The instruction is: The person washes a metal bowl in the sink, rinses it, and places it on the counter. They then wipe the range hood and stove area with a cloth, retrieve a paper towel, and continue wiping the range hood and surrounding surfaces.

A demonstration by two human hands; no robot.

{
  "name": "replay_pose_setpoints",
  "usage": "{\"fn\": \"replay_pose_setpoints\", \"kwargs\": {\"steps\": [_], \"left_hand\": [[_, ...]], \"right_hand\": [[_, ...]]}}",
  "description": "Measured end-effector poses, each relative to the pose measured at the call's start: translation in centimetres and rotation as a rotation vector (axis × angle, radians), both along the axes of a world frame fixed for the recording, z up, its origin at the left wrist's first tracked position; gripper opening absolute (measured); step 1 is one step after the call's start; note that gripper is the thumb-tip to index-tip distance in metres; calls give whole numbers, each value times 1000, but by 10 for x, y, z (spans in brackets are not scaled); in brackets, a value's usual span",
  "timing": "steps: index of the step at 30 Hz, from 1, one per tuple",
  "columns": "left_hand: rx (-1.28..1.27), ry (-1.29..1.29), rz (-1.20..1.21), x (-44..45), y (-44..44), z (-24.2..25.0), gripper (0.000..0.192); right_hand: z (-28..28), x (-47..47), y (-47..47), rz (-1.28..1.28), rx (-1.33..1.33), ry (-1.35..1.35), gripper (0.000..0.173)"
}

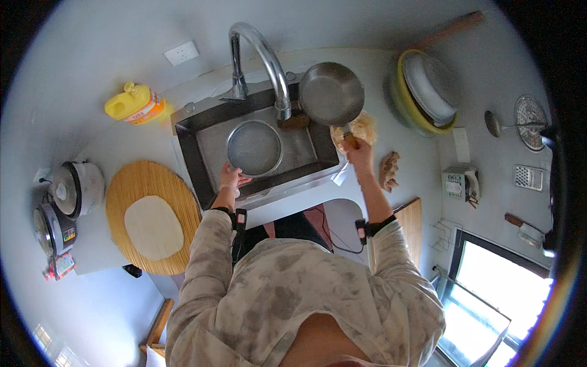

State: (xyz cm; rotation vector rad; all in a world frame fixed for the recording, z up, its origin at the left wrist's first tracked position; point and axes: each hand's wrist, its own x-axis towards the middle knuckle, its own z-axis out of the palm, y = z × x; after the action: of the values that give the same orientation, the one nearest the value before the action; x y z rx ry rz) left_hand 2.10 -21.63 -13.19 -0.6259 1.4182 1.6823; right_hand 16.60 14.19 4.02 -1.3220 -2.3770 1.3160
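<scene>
My right hand (359, 152) grips the short handle of a grey metal saucepan (331, 94). The saucepan is over the right back corner of the stainless steel sink (208, 153), with its inside facing up towards me. My left hand (231, 179) holds the near-left rim of a round, metal-rimmed vessel or lid (254, 147) above the sink; which of the two it is, I cannot tell. A chrome gooseneck faucet (270, 59) arches over the basin, its spout between the two round things. Pale crumpled material (363, 128) lies just behind my right hand.
On the left are a round wooden board (117, 202) with a flat pale round (153, 227), a rice cooker (85, 188) and a yellow jug (135, 104). Nested basins (424, 91) lean at the back right. A crumpled brown item (389, 170) and a box grater (454, 183) are at right.
</scene>
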Motion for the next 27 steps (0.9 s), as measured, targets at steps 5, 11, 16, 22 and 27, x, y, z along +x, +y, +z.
{"fn": "replay_pose_setpoints", "kwargs": {"steps": [5,11,16,22,27], "left_hand": [[50,47,5,3,-6,-2,62],[-11,32,36,3,-11,-7,45],[-64,-11,37,-3,-19,-20,49],[-162,-20,-18,-14,-30,-56,52],[-274,-53,-8,-21,-34,-80,57]], "right_hand": [[16,-19,105,-89,-94,80,24],[14,-52,187,-99,-203,-70,13],[-9,-54,199,-183,-276,-21,16],[-37,-44,219,-135,-219,-65,25],[-28,-47,209,162,237,-395,36]]}}
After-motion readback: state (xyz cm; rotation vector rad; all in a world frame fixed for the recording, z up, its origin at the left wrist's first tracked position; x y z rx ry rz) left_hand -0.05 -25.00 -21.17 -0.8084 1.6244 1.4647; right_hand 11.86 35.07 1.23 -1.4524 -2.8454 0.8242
